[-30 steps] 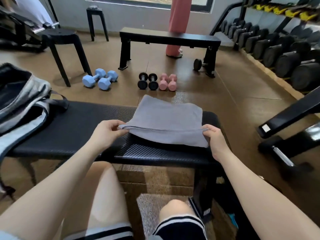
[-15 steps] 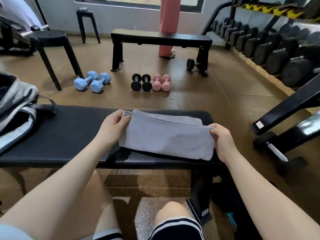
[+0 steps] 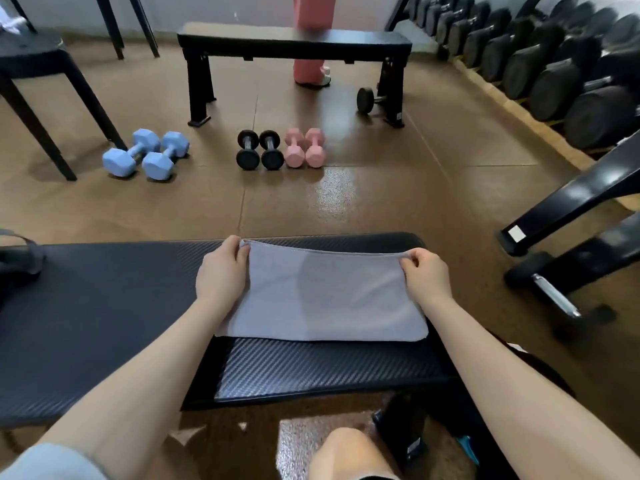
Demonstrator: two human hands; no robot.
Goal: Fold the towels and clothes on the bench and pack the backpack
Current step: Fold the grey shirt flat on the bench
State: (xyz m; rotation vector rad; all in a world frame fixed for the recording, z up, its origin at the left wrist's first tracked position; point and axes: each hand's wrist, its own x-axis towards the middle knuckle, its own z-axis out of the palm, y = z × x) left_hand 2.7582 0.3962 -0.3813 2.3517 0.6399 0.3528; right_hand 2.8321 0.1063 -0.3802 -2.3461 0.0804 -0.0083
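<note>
A grey towel lies folded into a wide strip on the right half of the black padded bench. My left hand pinches the towel's far left corner. At the far right corner, my right hand pinches the same edge. That far edge sits close to the bench's far side. Only a dark strap and a bit of the backpack show at the left border of the head view.
On the brown floor beyond the bench lie two blue dumbbells, two black dumbbells and two pink dumbbells. A second black bench stands farther back. A dumbbell rack fills the right, and a black stool stands at left.
Both hands carried the towel's near edge up and over to the far side, folding it in half. The view tilted down, and the backpack slid almost out at the left.
</note>
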